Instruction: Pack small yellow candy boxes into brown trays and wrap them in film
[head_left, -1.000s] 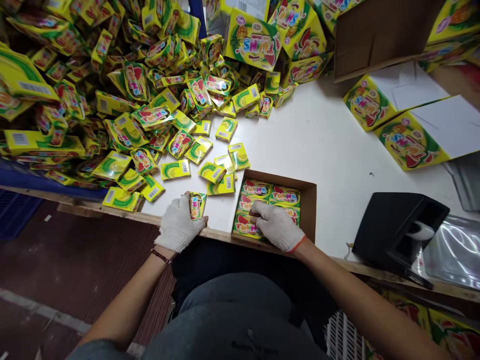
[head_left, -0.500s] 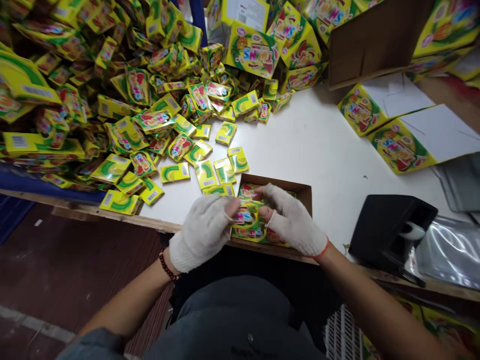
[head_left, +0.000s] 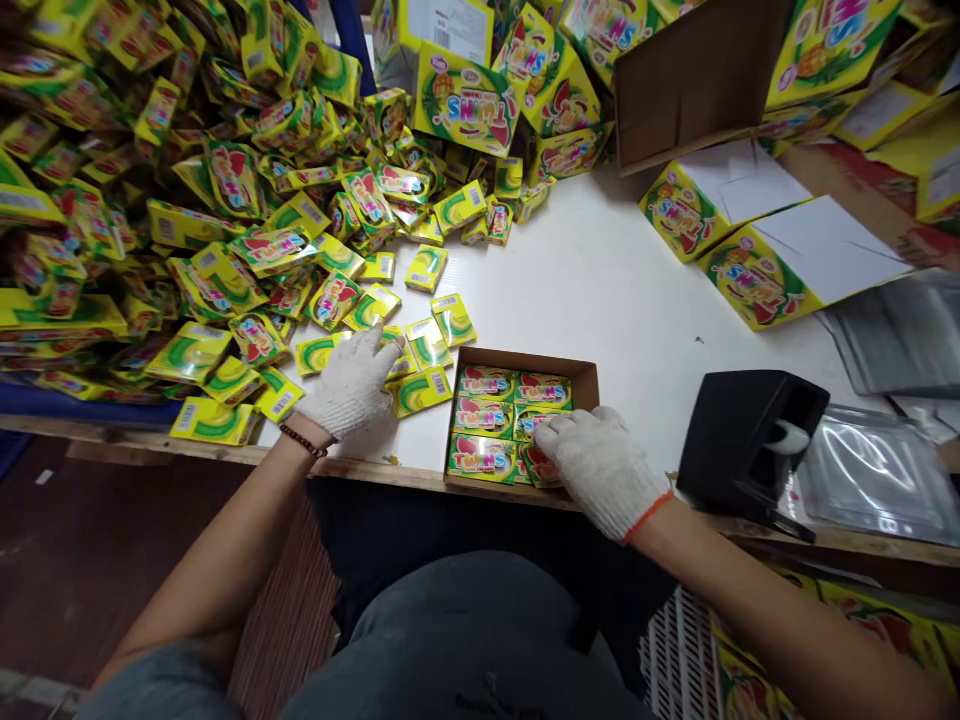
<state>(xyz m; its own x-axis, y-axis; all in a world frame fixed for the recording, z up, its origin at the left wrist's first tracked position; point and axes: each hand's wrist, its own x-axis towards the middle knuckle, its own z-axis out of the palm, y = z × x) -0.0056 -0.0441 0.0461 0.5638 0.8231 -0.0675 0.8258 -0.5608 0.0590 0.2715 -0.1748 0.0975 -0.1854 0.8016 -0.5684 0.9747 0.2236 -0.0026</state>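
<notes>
My left hand (head_left: 354, 385), in a white knit glove, reaches over small yellow-green "Twins" boxes lying loose on the white table. Its fingers are stretched over one small box (head_left: 403, 362), and no box shows lifted in them. In front of me stands an open brown carton (head_left: 586, 382) with small boxes in rows, their "Twins" fronts up. My right hand (head_left: 596, 465), also gloved, lies over the carton's right side. Its fingertips touch a small box (head_left: 529, 422) whose print is upside down. Another small box (head_left: 541, 468) by the hand sits slightly askew; the palm hides the corner.
A large heap of small boxes (head_left: 225, 180) fills the left. Larger printed cartons (head_left: 469, 100) stand at the back, with two white-topped cartons (head_left: 757, 280) on the right. A black tape dispenser (head_left: 739, 440) and clear plastic sheets (head_left: 877, 475) lie near the right front edge.
Both hands were together over the carton with a small box between them. That box now sits in the carton under my right fingertips. My left hand has moved left to the loose boxes.
</notes>
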